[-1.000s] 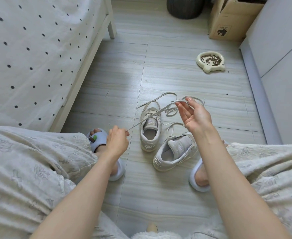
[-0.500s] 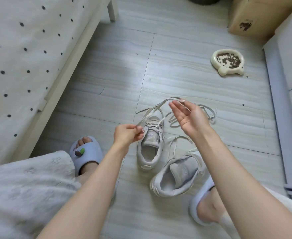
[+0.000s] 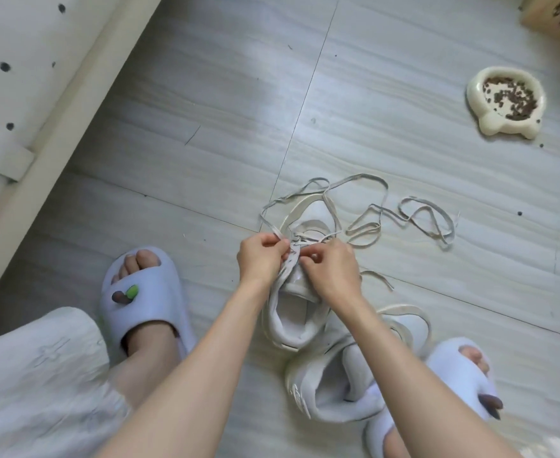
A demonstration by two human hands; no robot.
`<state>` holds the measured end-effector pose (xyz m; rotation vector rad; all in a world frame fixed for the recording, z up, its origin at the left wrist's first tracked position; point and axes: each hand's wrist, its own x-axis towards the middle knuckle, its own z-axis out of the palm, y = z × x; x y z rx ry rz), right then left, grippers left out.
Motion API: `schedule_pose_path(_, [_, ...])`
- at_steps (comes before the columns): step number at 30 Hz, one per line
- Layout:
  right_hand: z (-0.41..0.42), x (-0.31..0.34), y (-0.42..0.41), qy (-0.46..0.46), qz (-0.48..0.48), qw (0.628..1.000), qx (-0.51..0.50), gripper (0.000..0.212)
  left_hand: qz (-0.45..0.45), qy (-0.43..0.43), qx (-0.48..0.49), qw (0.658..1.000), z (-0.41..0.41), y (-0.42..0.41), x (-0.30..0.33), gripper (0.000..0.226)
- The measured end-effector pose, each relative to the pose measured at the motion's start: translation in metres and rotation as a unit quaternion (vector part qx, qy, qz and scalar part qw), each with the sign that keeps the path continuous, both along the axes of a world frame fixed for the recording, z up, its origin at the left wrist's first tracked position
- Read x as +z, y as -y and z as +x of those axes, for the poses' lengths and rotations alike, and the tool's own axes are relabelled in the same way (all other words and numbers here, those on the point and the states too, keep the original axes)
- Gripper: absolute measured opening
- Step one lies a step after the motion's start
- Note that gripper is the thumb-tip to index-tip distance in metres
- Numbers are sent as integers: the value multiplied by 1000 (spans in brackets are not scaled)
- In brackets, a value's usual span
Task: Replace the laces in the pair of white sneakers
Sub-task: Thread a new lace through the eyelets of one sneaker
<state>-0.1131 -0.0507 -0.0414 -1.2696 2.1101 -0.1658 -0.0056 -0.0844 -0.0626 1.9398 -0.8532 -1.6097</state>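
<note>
second sneaker point(image 3: 334, 388) lies near the feet. just beyond, both hands work at the upright sneaker point(image 3: 292, 312): left hand point(image 3: 260, 257) pinches the lace point(image 3: 364, 206), right hand point(image 3: 330, 264) pinches at its eyelets. the lace sprawls on the floor point(image 3: 222, 110) beyond.

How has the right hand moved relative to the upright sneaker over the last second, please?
Yes: the right hand has come down from above the sneaker's toe to its tongue area, pinching the lace there on the upright sneaker opposite the left hand.
</note>
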Motion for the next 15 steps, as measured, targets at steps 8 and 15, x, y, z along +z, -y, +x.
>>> schedule_pose_path(8, [8,-5,-4,-5,-15,1000,-24,22,-36,72,-69,994,4,-3,3,6])
schedule_pose_path(15, [11,-7,-10,-10,-17,1000,-23,22,-110,129,-129,977,1,-15,9,6])
